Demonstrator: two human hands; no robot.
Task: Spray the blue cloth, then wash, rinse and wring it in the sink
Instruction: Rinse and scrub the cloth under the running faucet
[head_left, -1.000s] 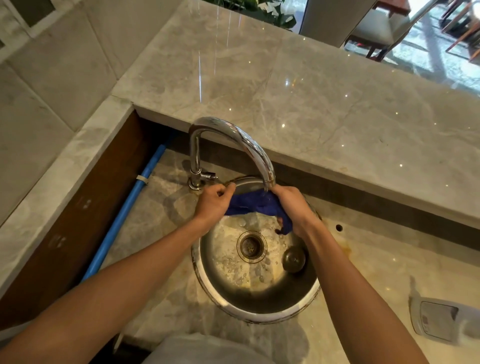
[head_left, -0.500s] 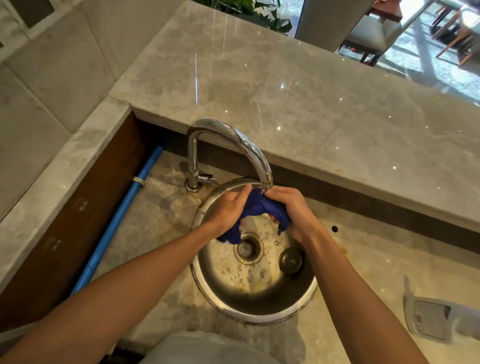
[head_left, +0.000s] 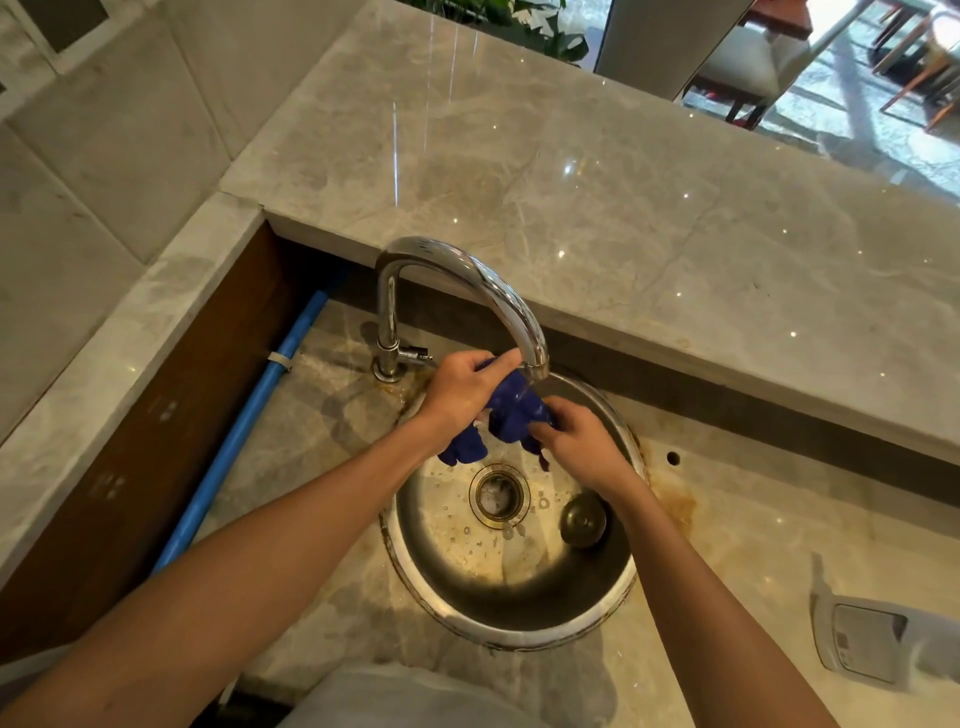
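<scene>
The blue cloth is bunched up just under the spout of the chrome faucet, above the round steel sink. My left hand grips its upper end close to the spout. My right hand grips the lower right part. A loose end of the cloth hangs down below my left wrist. A thin stream of water reaches the cloth from the spout. The white spray bottle lies on the counter at the right edge.
A drain and a loose round stopper lie in the sink bowl. A raised marble ledge runs behind the faucet. A blue pipe runs along the left wall. Rust stains ring the sink.
My left hand has risen toward the spout while my right hand has dropped lower, so the cloth is now stretched and twisted between them at a slant.
</scene>
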